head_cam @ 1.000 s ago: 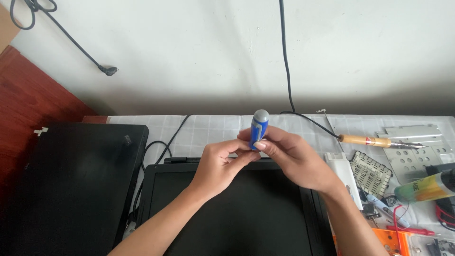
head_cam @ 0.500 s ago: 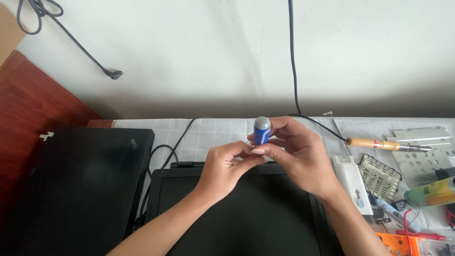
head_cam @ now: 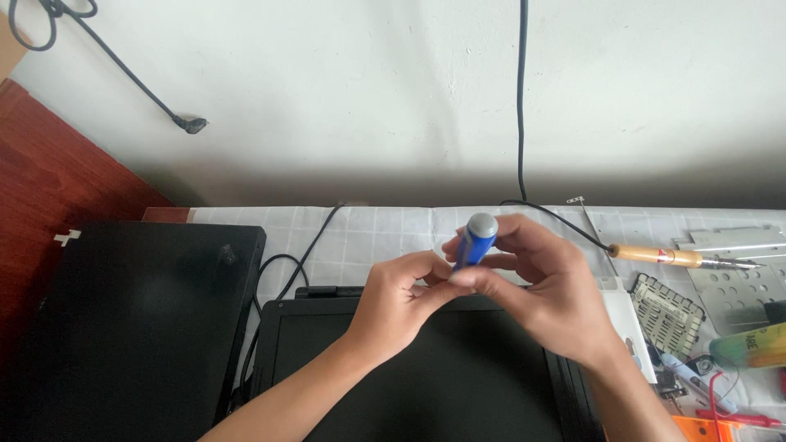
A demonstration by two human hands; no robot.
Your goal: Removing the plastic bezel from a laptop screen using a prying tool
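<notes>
- Here, both hands meet above a black laptop [head_cam: 409, 385] lying flat on a white checked table cover [head_cam: 385, 233], seen from the head camera.
- The right hand [head_cam: 544, 299] curls its fingers closed around a blue screwdriver handle with a grey cap [head_cam: 476, 239], which stands nearly upright, cap end toward the wall; thumb and fingers grip it from both sides.
- The left hand [head_cam: 397, 303] has its fingers bent and narrow, the tips pressed against the lower end of the handle, just beside the right thumb; whatever it pinches there is hidden.
- The tool sits between the two hands, raised over the laptop's far edge, clear of the table.
- A second black device [head_cam: 123, 327] lies to the left, close beside the laptop, with a black cable [head_cam: 278, 270] looping between them.
- To the right rest a wooden-handled soldering iron [head_cam: 671, 257], a perforated metal plate [head_cam: 741, 282] and a small dark grille part [head_cam: 665, 315], all well apart from the hands.
- Another black cord [head_cam: 521, 98] runs down the pale wall behind.
</notes>
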